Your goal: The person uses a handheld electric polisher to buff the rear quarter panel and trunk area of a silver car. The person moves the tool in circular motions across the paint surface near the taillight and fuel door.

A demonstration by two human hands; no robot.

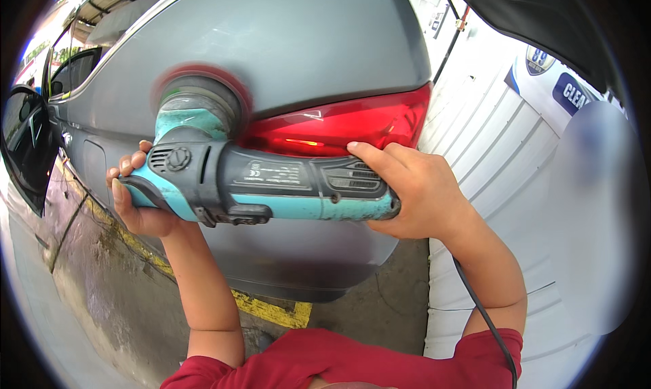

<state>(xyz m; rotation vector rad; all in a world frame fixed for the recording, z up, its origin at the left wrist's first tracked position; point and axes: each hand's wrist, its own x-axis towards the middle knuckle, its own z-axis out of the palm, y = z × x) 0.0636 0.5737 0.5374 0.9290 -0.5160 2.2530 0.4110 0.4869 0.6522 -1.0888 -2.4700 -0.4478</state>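
A teal and black electric car polisher [274,185] lies across the view, held between both hands. My left hand [137,206] is wrapped around its front end beside the gear head. At the rear of the body, my right hand [417,185] grips the handle, its index finger stretched along the top edge. The red pad [175,72] looks blurred and sits against the grey rear body panel [305,38] of a car, just left of the red tail light [351,119]. The pad's working face is hidden.
A black power cord [483,307] runs down past my right forearm. White corrugated cladding [488,150] with a printed banner [554,78] stands on the right. Yellow painted lines [274,310] mark the concrete floor [112,302]. A black side mirror [23,134] juts out at far left.
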